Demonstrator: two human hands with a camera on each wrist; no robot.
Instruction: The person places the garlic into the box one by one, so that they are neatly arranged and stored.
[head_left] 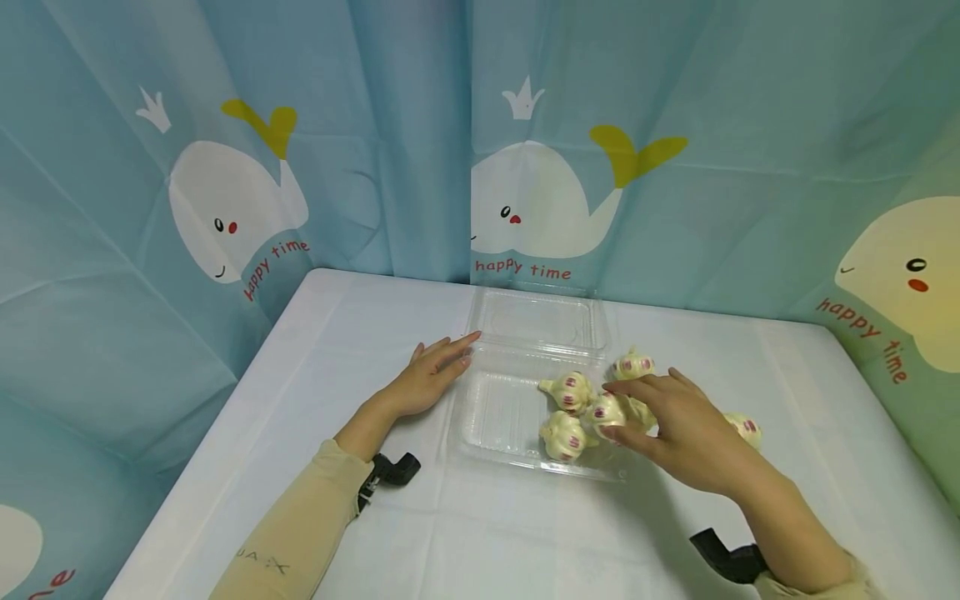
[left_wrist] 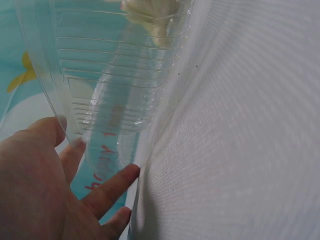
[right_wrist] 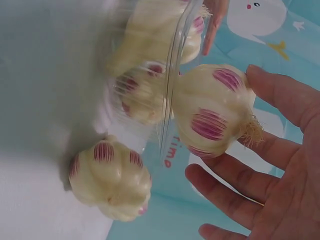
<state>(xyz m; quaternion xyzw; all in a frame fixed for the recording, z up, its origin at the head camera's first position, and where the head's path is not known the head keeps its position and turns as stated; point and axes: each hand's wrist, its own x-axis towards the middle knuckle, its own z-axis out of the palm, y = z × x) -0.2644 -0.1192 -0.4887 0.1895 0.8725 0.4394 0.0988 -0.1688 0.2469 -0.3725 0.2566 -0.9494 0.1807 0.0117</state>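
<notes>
Facing a blue whale-print curtain (head_left: 420, 142) across a white table (head_left: 420, 533). Pinching one garlic bulb (head_left: 609, 412) between thumb and fingers of the right hand (head_left: 682, 429), holding it at the right edge of an open clear plastic container (head_left: 498, 408). Seeing two more bulbs (head_left: 572, 392) lying close together in its right half. Finding its lid (head_left: 536, 321) lying folded back on the far side. Touching the container's left rim with the left hand (head_left: 420, 385), fingers spread apart. Seeing a loose bulb (head_left: 633, 365) sitting beyond the container's far right, another bulb (head_left: 744, 427) showing partly past the right hand.
</notes>
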